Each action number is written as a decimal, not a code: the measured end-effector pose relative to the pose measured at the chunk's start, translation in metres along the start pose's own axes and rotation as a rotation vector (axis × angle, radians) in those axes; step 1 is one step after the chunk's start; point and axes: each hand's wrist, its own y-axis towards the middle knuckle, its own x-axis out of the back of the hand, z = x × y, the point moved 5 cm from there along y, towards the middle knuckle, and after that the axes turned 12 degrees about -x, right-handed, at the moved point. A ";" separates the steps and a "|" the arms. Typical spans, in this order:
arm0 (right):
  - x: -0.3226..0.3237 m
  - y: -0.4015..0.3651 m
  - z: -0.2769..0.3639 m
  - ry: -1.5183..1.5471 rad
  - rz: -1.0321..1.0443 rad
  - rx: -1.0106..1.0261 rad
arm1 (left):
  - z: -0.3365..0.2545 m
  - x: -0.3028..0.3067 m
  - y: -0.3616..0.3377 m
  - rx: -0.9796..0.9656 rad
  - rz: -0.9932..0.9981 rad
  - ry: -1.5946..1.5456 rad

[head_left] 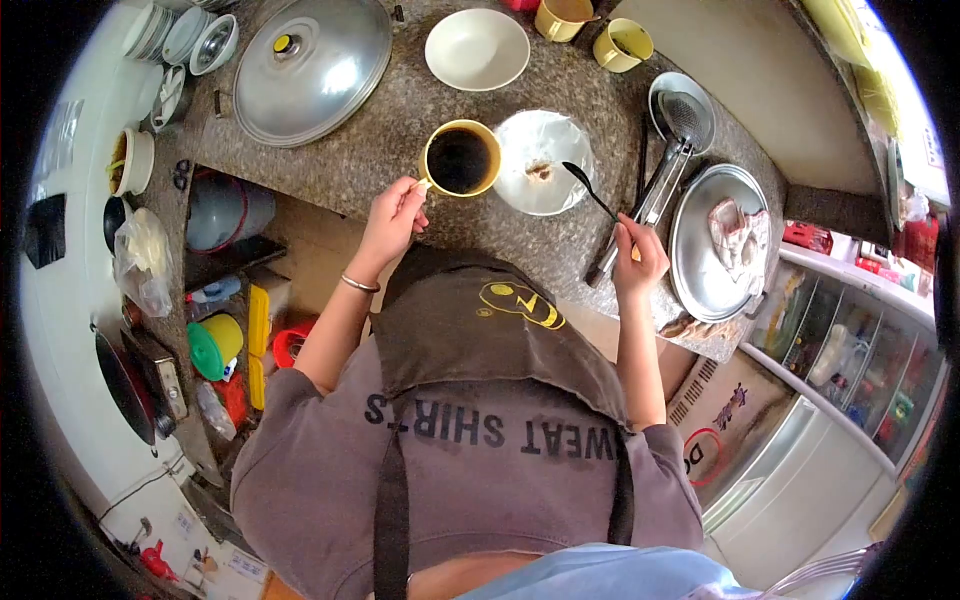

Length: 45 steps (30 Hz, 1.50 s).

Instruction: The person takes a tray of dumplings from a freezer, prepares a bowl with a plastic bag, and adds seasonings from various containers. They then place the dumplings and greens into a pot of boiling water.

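Note:
My left hand (396,212) is closed on the handle of a yellow cup (487,186) that holds dark liquid (459,160). The cup is above the stone counter, just left of a white bowl (520,187). In my right hand (641,256) is a black spoon (596,198), its head over the bowl's right part. Clear plastic film appears to line the bowl, and a small brown heap (540,171) lies in its middle.
A large metal lid (330,85) lies at upper left on the counter (400,110). Beyond the bowl stand a white plate (477,50) and yellow cups (622,46). Metal ladles (665,185) and a round tray (700,285) holding a cloth (738,240) are on the right.

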 end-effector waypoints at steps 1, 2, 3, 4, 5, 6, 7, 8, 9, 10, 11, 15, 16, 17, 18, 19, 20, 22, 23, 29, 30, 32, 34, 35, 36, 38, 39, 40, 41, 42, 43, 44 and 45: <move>0.002 0.002 0.002 0.006 0.003 -0.002 | -0.001 -0.001 0.000 -0.002 -0.011 -0.003; 0.002 0.004 0.006 0.009 0.009 0.009 | -0.003 -0.002 0.000 -0.007 -0.010 -0.007; 0.002 0.005 0.006 0.090 0.014 -0.045 | -0.005 -0.003 0.001 -0.012 -0.008 -0.009; -0.001 0.007 0.006 0.173 0.021 -0.103 | -0.007 -0.002 0.002 -0.014 -0.019 -0.005; -0.009 0.008 0.003 0.337 0.020 -0.180 | -0.011 -0.003 0.003 -0.018 -0.001 0.008; -0.017 0.010 0.003 0.516 0.064 -0.279 | -0.015 -0.002 0.005 -0.022 0.020 0.024; -0.027 0.015 0.015 0.584 0.090 -0.294 | -0.016 -0.001 0.009 -0.028 0.038 -0.005; -0.038 0.021 0.027 0.653 0.115 -0.303 | -0.016 0.001 0.012 -0.027 0.048 -0.036; -0.056 0.024 0.030 0.660 0.160 -0.285 | -0.017 0.005 0.018 -0.032 0.070 -0.060; -0.068 0.031 0.045 0.555 0.197 -0.232 | -0.020 0.011 0.025 -0.038 0.089 -0.086; -0.081 0.039 0.063 0.502 0.224 -0.171 | -0.023 0.019 0.034 -0.042 0.124 -0.103; -0.132 0.061 0.119 0.397 0.325 -0.077 | -0.031 0.061 0.086 -0.055 0.214 -0.151; -0.141 0.065 0.128 0.422 0.341 -0.128 | -0.034 0.075 0.104 -0.076 0.215 -0.146; -0.152 0.066 0.131 0.480 0.325 -0.178 | -0.037 0.089 0.123 -0.058 0.209 -0.167; -0.164 0.066 0.129 0.536 0.309 -0.227 | -0.040 0.103 0.145 -0.042 0.204 -0.192; -0.173 0.066 0.129 0.566 0.306 -0.289 | -0.042 0.117 0.169 -0.050 0.172 -0.211; -0.183 0.063 0.127 0.606 0.267 -0.362 | -0.041 0.131 0.195 -0.042 0.174 -0.226; -0.199 0.052 0.118 0.584 0.227 -0.434 | -0.035 0.157 0.256 -0.124 0.219 -0.172; -0.208 0.040 0.107 0.584 0.206 -0.490 | -0.035 0.167 0.285 -0.139 0.222 -0.181; -0.224 -0.018 0.093 0.464 0.153 -0.672 | 0.018 0.182 0.431 -0.157 0.062 -0.005; -0.225 -0.020 0.097 0.431 0.149 -0.714 | 0.024 0.178 0.448 -0.165 0.071 -0.013; -0.229 -0.020 0.102 0.387 0.150 -0.719 | 0.046 0.171 0.476 -0.073 0.019 0.019; -0.233 -0.014 0.104 0.343 0.157 -0.731 | 0.076 0.165 0.506 -0.092 0.056 0.088; -0.235 -0.012 0.106 0.331 0.163 -0.730 | 0.088 0.167 0.521 -0.227 0.007 0.299; -0.237 -0.013 0.107 0.320 0.168 -0.735 | 0.092 0.166 0.526 -0.361 -0.038 0.510; -0.236 -0.012 0.112 0.298 0.171 -0.765 | 0.027 0.185 0.490 -0.460 -0.339 0.545; -0.236 -0.011 0.113 0.280 0.179 -0.779 | 0.009 0.198 0.484 -0.324 -0.376 0.492; -0.235 -0.012 0.112 0.280 0.170 -0.796 | -0.009 0.212 0.478 -0.515 -0.557 0.409; -0.234 -0.014 0.110 0.308 0.162 -0.797 | 0.008 0.223 0.494 -0.591 -0.733 0.585; -0.235 -0.017 0.108 0.337 0.153 -0.796 | 0.046 0.233 0.525 -0.592 -0.715 0.587; -0.235 -0.022 0.104 0.302 0.133 -0.830 | 0.098 0.240 0.562 -0.389 -0.591 0.494; -0.234 -0.025 0.102 0.304 0.124 -0.841 | 0.129 0.238 0.580 -0.188 -0.467 0.401; -0.234 -0.027 0.099 0.286 0.134 -0.852 | 0.110 0.237 0.569 -0.194 -0.455 0.405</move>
